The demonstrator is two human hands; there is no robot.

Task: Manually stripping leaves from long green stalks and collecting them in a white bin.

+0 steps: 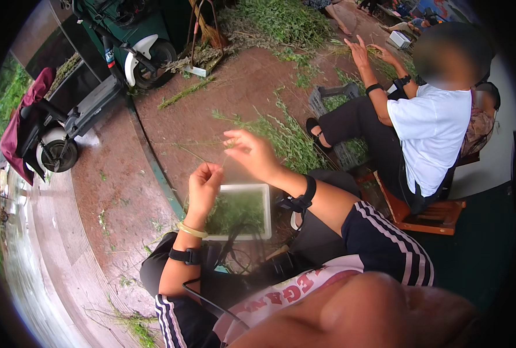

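My left hand (pixel 204 185) pinches a thin green plant stem (pixel 191 153) between thumb and fingers, above the white plastic crate. My right hand (pixel 251 154) is raised just beyond it, its thumb and fingertips close together on a fine sprig whose thin stalk stretches leftward. Below both hands, the white plastic crate (pixel 266 213) holds loose green leaves (pixel 236 211), partly hidden by black cables. Cut leafy stems (pixel 290 139) lie on the ground just beyond my right hand.
A person in a white shirt (pixel 432 126) sits at the right on a wooden chair (pixel 432 219), hands raised. Grey plastic crates (pixel 349 90) stand near that person's legs. A large heap of green plants (pixel 279 21) lies farther off. Scooters (pixel 57 152) stand at the upper left.
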